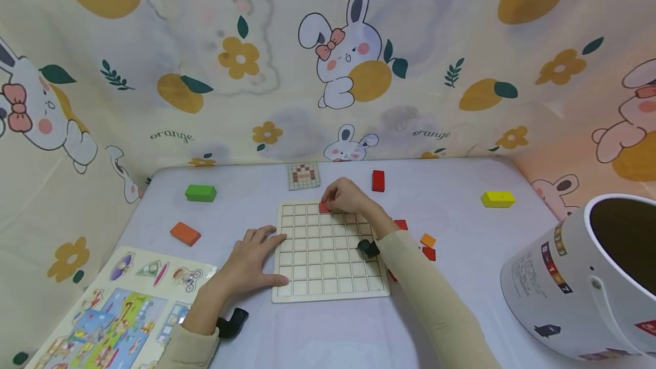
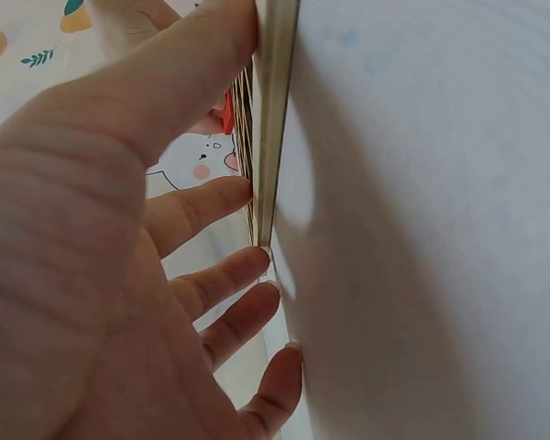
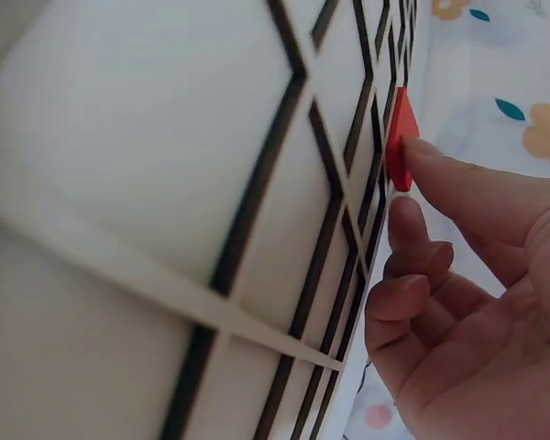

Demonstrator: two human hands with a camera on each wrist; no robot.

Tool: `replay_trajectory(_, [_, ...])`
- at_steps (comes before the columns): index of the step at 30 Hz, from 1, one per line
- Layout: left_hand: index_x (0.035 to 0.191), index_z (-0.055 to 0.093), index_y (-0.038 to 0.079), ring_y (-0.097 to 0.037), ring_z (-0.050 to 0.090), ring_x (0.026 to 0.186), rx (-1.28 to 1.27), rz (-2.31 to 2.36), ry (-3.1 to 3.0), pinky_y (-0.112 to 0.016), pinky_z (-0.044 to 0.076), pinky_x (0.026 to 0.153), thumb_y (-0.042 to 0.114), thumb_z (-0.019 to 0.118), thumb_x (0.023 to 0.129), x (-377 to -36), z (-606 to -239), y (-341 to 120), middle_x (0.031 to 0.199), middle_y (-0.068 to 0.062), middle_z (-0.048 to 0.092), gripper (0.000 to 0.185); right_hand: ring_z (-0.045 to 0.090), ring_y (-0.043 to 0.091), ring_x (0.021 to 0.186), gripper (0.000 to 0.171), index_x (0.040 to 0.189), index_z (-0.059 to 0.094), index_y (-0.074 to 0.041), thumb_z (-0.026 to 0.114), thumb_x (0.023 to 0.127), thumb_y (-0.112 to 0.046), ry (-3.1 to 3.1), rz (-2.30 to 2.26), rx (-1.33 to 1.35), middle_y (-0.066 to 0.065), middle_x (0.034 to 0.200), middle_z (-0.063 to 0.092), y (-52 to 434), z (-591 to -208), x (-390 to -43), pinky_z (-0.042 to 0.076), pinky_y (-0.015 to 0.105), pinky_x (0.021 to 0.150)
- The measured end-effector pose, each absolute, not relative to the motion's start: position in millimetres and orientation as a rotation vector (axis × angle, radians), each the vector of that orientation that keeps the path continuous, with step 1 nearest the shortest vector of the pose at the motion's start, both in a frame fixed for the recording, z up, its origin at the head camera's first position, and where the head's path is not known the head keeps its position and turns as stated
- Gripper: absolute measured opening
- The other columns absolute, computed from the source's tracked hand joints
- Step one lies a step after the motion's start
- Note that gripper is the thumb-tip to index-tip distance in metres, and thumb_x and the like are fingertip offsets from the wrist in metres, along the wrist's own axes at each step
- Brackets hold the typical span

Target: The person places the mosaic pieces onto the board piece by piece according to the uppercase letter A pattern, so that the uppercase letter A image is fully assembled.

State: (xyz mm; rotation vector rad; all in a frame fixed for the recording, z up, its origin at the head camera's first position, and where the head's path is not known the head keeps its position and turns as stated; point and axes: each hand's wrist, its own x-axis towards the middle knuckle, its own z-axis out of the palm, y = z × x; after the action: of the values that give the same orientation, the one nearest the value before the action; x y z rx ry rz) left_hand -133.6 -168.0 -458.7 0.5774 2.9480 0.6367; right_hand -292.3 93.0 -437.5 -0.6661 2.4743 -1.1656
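Observation:
A pale wooden grid board (image 1: 330, 255) with raised lines lies on the white table. At its far row, my right hand (image 1: 345, 195) pinches a small red square tile (image 1: 324, 208) between thumb and index finger. The right wrist view shows this red tile (image 3: 402, 142) tilted up at the board's edge, the other fingers curled below it. My left hand (image 1: 251, 261) spreads along the board's left side, its thumb and fingertips at the rim. In the left wrist view those fingers (image 2: 202, 211) reach the board's edge, fairly straight.
Beyond the board lies a small pattern card (image 1: 303, 177). Green (image 1: 200, 193), orange (image 1: 185, 233), red (image 1: 378, 181) and yellow (image 1: 498, 199) blocks stand around. Loose tiles (image 1: 428, 240) lie right of the board. A picture sheet (image 1: 197, 266) is at left, a white bucket (image 1: 538, 283) at right.

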Motion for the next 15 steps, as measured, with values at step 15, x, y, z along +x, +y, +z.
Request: replay_trajectory(15, [0.144, 0.052, 0.015, -0.035, 0.037, 0.133, 0.578, 0.629, 2.954, -0.058, 0.04, 0.096, 0.056, 0.084, 0.071, -133.0, -457.5, -166.7, 0.15, -0.014, 0.041, 0.09, 0.062, 0.027, 0.097, 0.034, 0.121, 0.066, 0.0, 0.073, 0.089, -0.008, 2.334, -1.233, -0.68, 0.013, 0.105, 0.068, 179.1, -423.3, -272.3, 0.052, 0.036, 0.087])
